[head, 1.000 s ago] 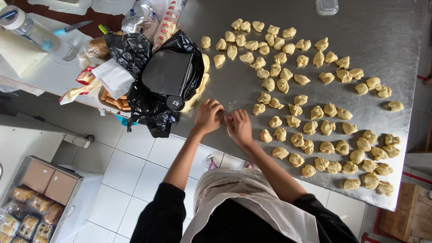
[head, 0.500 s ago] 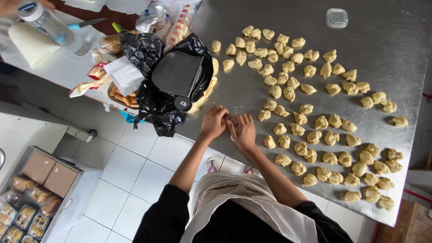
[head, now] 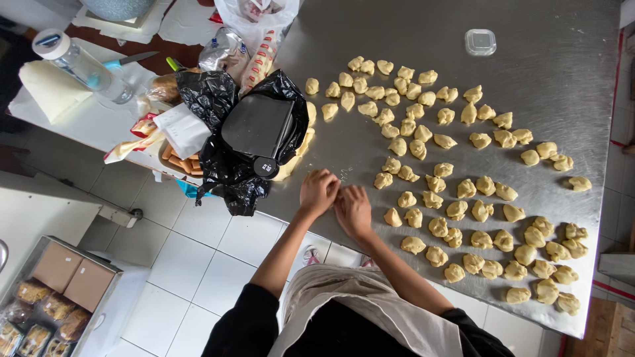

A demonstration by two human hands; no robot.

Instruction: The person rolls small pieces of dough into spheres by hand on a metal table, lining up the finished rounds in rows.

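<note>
My left hand [head: 319,192] & right hand [head: 354,210] curl together on the steel table [head: 397,26]; dough piece betw. fingers hidden, axis can't tell. Hands same spot as before.

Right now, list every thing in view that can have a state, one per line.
left hand: on the table, fingers curled, touching the right hand
right hand: on the table, beside the left
dough pieces: shaped, laid apart in loose rows
steel table: bearing the dough
black scale: wrapped in a black bag
plastic bottle: capped, lying down
small clear container: lidded

Both hands [head: 336,200] together, fingers curled
</note>
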